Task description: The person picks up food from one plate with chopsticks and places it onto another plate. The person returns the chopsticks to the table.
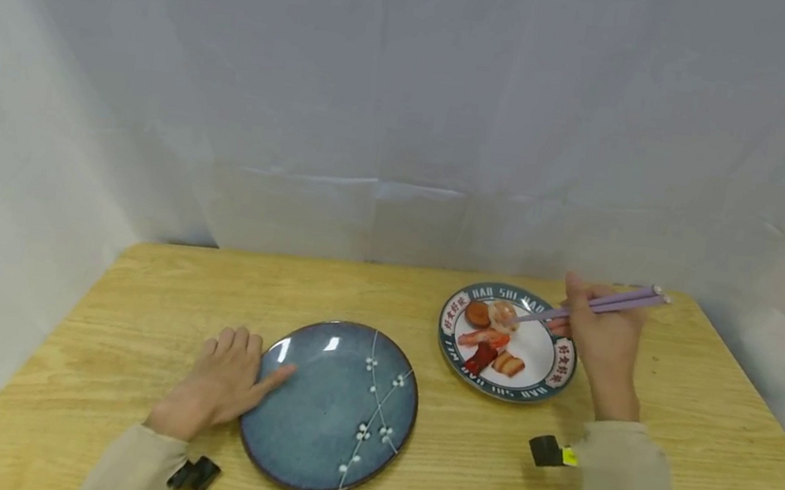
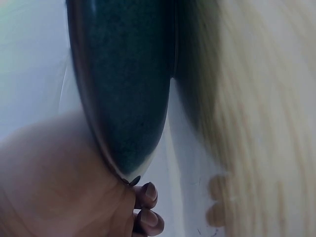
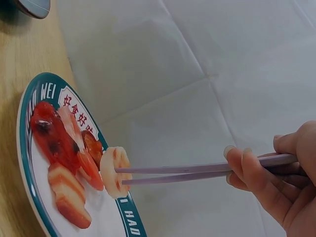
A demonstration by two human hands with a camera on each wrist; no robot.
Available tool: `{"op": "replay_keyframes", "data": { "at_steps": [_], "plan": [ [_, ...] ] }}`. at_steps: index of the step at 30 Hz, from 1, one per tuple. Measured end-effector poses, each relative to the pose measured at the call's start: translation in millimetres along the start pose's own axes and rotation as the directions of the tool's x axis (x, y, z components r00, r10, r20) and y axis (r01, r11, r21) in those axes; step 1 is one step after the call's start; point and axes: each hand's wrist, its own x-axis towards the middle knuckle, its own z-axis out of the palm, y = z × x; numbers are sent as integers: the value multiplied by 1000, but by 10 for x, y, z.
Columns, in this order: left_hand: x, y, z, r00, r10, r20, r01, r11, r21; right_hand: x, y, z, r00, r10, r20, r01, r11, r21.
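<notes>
On the left, my left hand [image 1: 223, 376] holds the rim of a blue-grey plate [image 1: 314, 427] painted with white blossom branches. Its thumb lies over the rim; the other fingers [image 2: 148, 217] are outside it, near the table. My right hand [image 1: 605, 342] grips a pair of lilac chopsticks [image 1: 603, 302]. Their tips touch a pale, curled, shrimp-like food piece [image 3: 114, 173] with reddish marks. Whether it is lifted cannot be told. It is over a white plate [image 1: 539, 353] with a green lettered rim, holding a dark red glossy piece [image 3: 52, 133] and a striped meat-like slice [image 3: 69, 197].
Also on the white plate are a brown round piece [image 1: 478, 314] and a pink-and-white strip [image 1: 481, 338]. Both plates stand on a wooden table [image 1: 151, 303]. White sheeting [image 1: 411, 114] hangs behind the table and at its sides.
</notes>
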Motion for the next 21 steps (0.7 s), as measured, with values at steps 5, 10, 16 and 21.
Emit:
{"op": "replay_keyframes", "data": {
  "at_steps": [5,10,16,21],
  "plan": [
    [-3,-5,6,1000,5,4,-5,1000,1,-15,-16,33,999,-23,27,23,1000,-4],
    [-7,-6,12,1000,12,-10,-12,1000,4,-26,-15,59,997,-70,28,69,997,19],
    [-15,-5,7,1000,9,-7,-9,1000,-5,-42,-25,105,995,-88,53,87,996,21],
    [-23,-5,2,1000,7,-10,-7,1000,-8,-71,-71,154,993,-83,83,80,996,44]
  ]
}}
